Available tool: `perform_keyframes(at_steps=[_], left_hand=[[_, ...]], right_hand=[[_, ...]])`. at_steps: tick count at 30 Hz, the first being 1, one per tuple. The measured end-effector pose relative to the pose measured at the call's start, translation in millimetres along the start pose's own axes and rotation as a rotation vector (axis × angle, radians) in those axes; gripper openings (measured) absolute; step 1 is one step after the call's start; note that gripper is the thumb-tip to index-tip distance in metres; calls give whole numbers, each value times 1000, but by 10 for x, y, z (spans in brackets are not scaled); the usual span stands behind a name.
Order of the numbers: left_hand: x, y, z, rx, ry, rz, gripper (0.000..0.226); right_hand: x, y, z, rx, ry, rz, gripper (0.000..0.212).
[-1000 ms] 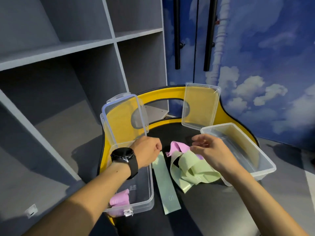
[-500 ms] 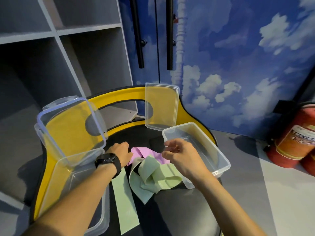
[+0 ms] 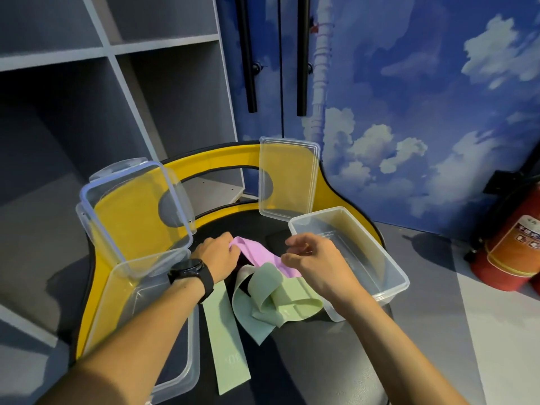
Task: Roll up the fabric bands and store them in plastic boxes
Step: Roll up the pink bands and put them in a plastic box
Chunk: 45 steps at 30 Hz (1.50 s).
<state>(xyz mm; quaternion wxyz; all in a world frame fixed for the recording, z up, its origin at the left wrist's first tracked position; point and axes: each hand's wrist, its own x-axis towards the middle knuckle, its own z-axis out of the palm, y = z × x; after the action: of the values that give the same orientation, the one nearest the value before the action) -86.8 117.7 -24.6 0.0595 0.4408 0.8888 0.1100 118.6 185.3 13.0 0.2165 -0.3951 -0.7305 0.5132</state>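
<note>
A: Clear plastic is what we see most of: a clear rectangular plastic box on the right [image 3: 377,258] stands on the round black table with a yellow rim [image 3: 306,361], and we see nothing lying inside it. Its clear flat lid [image 3: 287,182] leans upright behind it against the yellow rim.

B: We also have the clear plastic box on the left [image 3: 122,311], with its blue-edged hinged lid [image 3: 131,211] standing open. The left forearm covers much of that box, so we cannot tell what it holds.

A: Between the two boxes lie the bands. A pink fabric band [image 3: 260,258] runs from the left hand [image 3: 217,258] toward the right one. Just in front of it we see a loose heap of pale green fabric band [image 3: 274,299], unrolled and folded over itself.

B: And a flat pale green strip [image 3: 229,346] lies straight on the table beside the left box.

A: The left hand, with a black watch [image 3: 190,273] on its wrist, has its fingers curled round the near end of the pink band.

B: The right hand [image 3: 317,264] hovers over the pink band's other end, thumb and fingers bent and narrowly apart. We cannot tell whether they touch the fabric.
</note>
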Motion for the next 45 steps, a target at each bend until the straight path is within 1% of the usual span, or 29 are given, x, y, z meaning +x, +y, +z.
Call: perform_keyframes(at_steps=[2,4,8,10,11,12,15,16,18,19,20,21,23,26,29,34,36,39,45], left_hand=[[-43,29,-171,-40,56,58,19],[-104,67,-379,-81,96,135,20],[-257,156,-774,-123,171,284,20],[-356,223,-975,-128,193,350,18],[-414,265,-1085,-130,192,375,17],[-464,303,-1190,-140,187,400,15],[-591,403,-1490,-205,204,467,16],[-613,420,-1580,-243,215,469,19],[-639,435,-1739,-298,238,461,19],[-643,436,-1802,-307,256,460,16],[-641,434,-1854,-315,281,461,12],[-637,431,-1895,-329,303,461,9],[-642,428,-1943,-374,319,449,10],[-651,434,-1998,-458,329,420,13],[-662,450,-2113,-560,355,425,13],[-649,481,-2345,-851,365,357,15],[-639,469,-2404,-874,394,352,15],[-632,437,-2455,-883,446,350,15],[-633,372,-2464,-874,469,329,11]], right_hand=[[3,-18,25,-6,-9,-17,29],[12,-41,98,-11,-19,-42,35],[-2,-197,293,-43,-63,-179,72],[11,-374,362,-38,-77,-248,80],[23,-473,380,-21,-85,-268,76],[50,-559,386,0,-93,-290,66],[100,-802,353,42,-104,-349,14],[87,-874,329,82,-114,-363,8],[43,-984,279,174,-144,-364,15],[28,-1014,262,205,-162,-353,13],[15,-1033,249,213,-178,-338,12],[9,-1032,247,224,-187,-319,15],[-2,-997,260,250,-215,-277,20],[-20,-869,306,311,-288,-214,14],[-68,-687,366,306,-344,-148,10],[-191,-425,439,315,-438,-72,27],[-232,-366,439,380,-479,-25,32],[-270,-319,428,416,-518,4,27],[-247,-335,406,450,-522,35,23]])
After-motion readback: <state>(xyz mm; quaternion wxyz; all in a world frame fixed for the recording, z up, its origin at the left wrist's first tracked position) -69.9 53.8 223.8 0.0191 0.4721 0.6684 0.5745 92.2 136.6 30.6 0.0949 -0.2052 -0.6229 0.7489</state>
